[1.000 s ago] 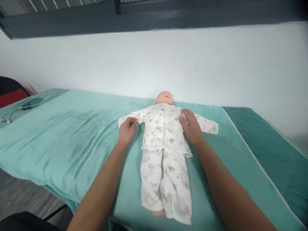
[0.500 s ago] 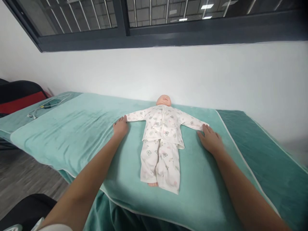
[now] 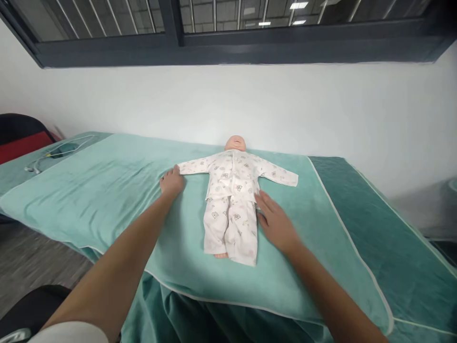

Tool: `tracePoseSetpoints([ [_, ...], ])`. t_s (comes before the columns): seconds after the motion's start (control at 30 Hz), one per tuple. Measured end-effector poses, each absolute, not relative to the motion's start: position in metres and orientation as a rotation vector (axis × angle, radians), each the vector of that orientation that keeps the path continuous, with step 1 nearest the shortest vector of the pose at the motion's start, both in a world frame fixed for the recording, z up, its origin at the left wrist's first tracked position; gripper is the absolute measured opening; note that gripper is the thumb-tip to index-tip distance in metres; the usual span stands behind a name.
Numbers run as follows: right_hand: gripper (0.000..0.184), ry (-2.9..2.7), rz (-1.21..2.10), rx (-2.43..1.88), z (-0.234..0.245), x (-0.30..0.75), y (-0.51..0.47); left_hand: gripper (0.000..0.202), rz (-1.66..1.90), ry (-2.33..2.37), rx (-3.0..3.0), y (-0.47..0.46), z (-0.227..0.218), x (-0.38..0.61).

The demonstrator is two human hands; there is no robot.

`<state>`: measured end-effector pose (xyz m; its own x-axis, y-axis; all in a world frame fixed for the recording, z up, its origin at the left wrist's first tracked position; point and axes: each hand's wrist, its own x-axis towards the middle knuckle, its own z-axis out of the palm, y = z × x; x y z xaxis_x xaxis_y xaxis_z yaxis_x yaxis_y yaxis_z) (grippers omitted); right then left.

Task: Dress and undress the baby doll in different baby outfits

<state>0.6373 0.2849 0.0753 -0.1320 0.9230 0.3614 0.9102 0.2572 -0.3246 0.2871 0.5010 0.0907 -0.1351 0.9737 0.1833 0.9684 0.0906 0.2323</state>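
Far left: dark chair with a red panel [image 3: 26,143], beyond the table's left edge. At the table's far-left corner, a white cord [image 3: 76,140] lies loosely looped.

Left hand [image 3: 172,182]: fingertips at the cuff of the left-hand sleeve, as half a second ago. Contact appears likely; cannot tell whether the cuff is pinched or only touched.

Baby doll [image 3: 235,143]: on its back on the light teal blanket [image 3: 200,281], head close to the table's far edge by the wall [image 3: 321,109], trouser legs toward the near edge. It wears a white printed jacket [image 3: 228,174] and matching trousers [image 3: 216,228]; a little of one foot shows below the left-hand leg.

Right hand [image 3: 276,224]: fingers extended, thumb slightly apart, tips at the jacket's lower right corner, beside the trouser top. Hands well apart.

Change: the right hand has left the right-hand cuff for the hem. That sleeve [image 3: 280,176] now lies outstretched, untouched. Judgement: handling on this side has passed from sleeve to jacket bottom.

Far right: dark teal cover [image 3: 342,190], toward the table's right edge.
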Motion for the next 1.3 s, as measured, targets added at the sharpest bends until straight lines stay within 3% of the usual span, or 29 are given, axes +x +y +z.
tracePoseSetpoints([
  [0.23,0.051,-1.747,0.077,-1.595,0.090,0.587,0.234,0.068,0.422,2.298,2.014,0.482,0.087,0.288],
  [0.37,0.038,-2.082,-0.020,-1.295,0.117,0.547,0.201,0.068,0.435,2.311,1.971,0.475,0.084,0.288],
  [0.63,0.010,-2.289,0.085,-1.472,0.121,0.526,0.203,0.063,0.554,2.300,1.966,0.472,0.083,0.286],
  [0.93,0.018,-2.097,0.333,-1.209,0.154,0.513,0.194,0.059,0.595,2.292,1.986,0.471,0.084,0.285],
  [1.17,0.017,-2.199,0.196,-1.290,0.130,0.512,0.183,0.055,0.603,2.296,1.975,0.470,0.087,0.286],
  [1.3,0.029,-2.077,0.078,-1.411,0.119,0.531,0.174,0.049,0.598,2.297,1.999,0.472,0.085,0.286],
])
